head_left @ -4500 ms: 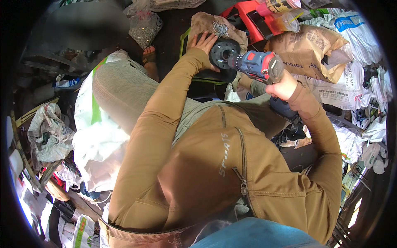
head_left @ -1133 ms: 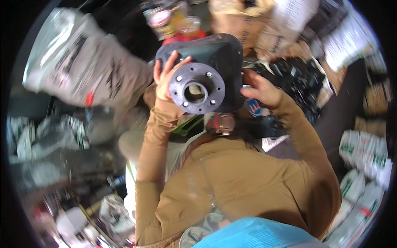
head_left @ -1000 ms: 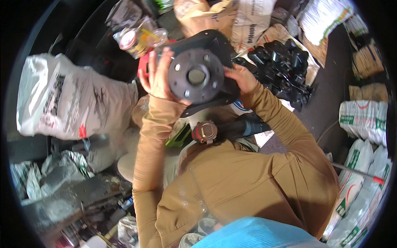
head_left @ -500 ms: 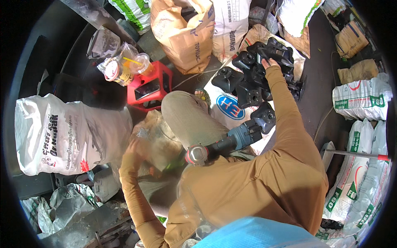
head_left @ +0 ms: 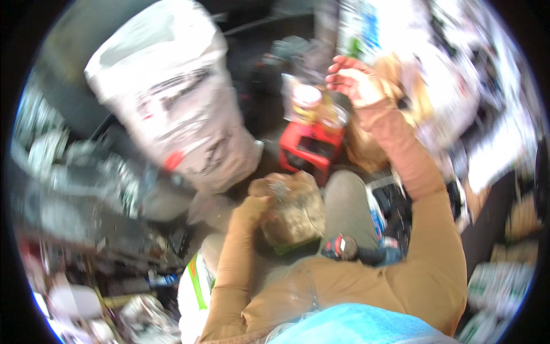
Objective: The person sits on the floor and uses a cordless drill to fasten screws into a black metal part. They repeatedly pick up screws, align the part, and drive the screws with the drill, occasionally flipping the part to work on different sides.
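My right hand (head_left: 356,83) is raised at the end of a brown sleeve, fingers apart and nothing visible in it. It hovers near the cups and the brown paper bag. My left hand (head_left: 261,204) is at the edge of a crumpled brown sack (head_left: 298,215), beside small silvery metal pieces (head_left: 280,191) on it. Its fingers are blurred and partly hidden. A cordless power tool (head_left: 344,247) with a red-ringed round end rests across my lap, its far end hard to make out. Black plastic parts (head_left: 394,207) lie to the right of my knee.
A red stool (head_left: 309,150) stands ahead, with a lidded cup (head_left: 306,103) and a clear plastic cup (head_left: 333,116) on it. A big white sack (head_left: 183,109) leans at the left. Several white bags are at the far right. Clutter lies at the lower left.
The view has swung left and is smeared by motion. My right hand has left the black plastic parts and come up near the cups. My left hand remains by the brown sack.
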Motion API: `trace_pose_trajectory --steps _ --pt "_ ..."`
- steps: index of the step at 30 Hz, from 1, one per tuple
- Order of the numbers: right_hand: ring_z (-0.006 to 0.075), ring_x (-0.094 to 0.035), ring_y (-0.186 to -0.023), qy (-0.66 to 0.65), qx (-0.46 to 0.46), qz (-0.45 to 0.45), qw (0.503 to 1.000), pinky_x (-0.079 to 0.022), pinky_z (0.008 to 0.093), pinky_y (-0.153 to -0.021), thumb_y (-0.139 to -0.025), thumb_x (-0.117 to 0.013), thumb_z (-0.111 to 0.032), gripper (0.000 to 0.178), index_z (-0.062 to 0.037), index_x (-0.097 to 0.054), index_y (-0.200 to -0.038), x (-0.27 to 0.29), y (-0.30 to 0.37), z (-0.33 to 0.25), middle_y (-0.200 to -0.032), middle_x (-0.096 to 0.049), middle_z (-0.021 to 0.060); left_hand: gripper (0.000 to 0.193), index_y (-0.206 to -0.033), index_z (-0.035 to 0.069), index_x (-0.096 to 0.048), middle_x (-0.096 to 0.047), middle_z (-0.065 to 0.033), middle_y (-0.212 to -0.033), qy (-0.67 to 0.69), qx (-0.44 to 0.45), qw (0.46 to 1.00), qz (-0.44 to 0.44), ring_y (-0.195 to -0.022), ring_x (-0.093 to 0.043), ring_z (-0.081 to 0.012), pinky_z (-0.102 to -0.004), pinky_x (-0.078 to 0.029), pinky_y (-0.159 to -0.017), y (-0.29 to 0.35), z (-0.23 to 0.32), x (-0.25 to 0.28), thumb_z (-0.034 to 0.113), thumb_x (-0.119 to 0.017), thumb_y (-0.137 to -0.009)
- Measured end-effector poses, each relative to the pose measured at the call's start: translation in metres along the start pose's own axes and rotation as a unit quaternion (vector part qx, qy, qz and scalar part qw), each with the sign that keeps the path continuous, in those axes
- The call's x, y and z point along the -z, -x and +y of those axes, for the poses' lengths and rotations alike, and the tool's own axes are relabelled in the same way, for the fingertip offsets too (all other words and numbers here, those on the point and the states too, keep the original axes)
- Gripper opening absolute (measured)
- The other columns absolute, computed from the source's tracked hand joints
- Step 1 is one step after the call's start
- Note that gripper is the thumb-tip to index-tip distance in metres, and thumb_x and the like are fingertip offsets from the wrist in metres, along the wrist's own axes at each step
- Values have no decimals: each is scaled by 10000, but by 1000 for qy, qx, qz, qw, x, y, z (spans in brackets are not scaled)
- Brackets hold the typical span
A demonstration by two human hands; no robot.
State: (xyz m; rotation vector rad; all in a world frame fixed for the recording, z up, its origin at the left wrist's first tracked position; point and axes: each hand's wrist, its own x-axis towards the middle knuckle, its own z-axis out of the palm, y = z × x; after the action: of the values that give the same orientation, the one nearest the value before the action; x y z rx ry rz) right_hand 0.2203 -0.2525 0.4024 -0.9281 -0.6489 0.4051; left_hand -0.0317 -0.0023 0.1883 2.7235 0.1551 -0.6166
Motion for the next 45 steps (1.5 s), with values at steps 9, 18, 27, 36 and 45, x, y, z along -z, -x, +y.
trace_pose_trajectory --steps 9,18,27,36,45 --pt "124 -619 -897 381 355 -243 818 -474 274 -837 -926 -504 -86 205 -46 -698 -977 -321 -295 35 -908 -694 35 691 -1223 70 -572 -565 -176 -1246 -92 -62 993 49 -1229 -471 -326 -398 -359 -1033 -44 -11 8 440 -746 -665" --pt "160 -626 -844 833 39 -228 502 -504 290 -769 -890 -564 -82 134 -52 -682 -948 -296 -390 230 -889 -673 45 568 -1134 88 -635 -626 -147 -1151 -11 -57 998 40 -1129 -557 -315 -411 -429 -944 -43 -14 14 423 -722 -683" --pt "170 -619 -798 645 79 -115 751 -509 307 -718 -878 -584 -76 94 -54 -660 -928 -290 -407 231 -854 -651 43 481 -1109 114 -660 -652 -139 -1103 45 -55 997 38 -1055 -608 -321 -424 -474 -891 -53 -14 16 372 -710 -706" --pt "180 -611 -752 -26 172 -55 983 -515 324 -666 -865 -603 -71 57 -56 -639 -907 -305 -404 89 -818 -628 41 485 -1098 134 -670 -658 -136 -1098 29 -56 997 39 -1050 -617 -316 -437 -487 -867 -55 -12 15 390 -748 -695" --pt "235 -639 -910 -34 181 -137 973 -504 373 -836 -924 -525 -93 159 -47 -609 -1051 -174 -244 -16 -977 -665 98 524 -1140 60 -609 -640 -200 -1057 206 13 914 350 -1024 -609 -325 -413 -479 -860 -18 -39 51 359 -741 -729"
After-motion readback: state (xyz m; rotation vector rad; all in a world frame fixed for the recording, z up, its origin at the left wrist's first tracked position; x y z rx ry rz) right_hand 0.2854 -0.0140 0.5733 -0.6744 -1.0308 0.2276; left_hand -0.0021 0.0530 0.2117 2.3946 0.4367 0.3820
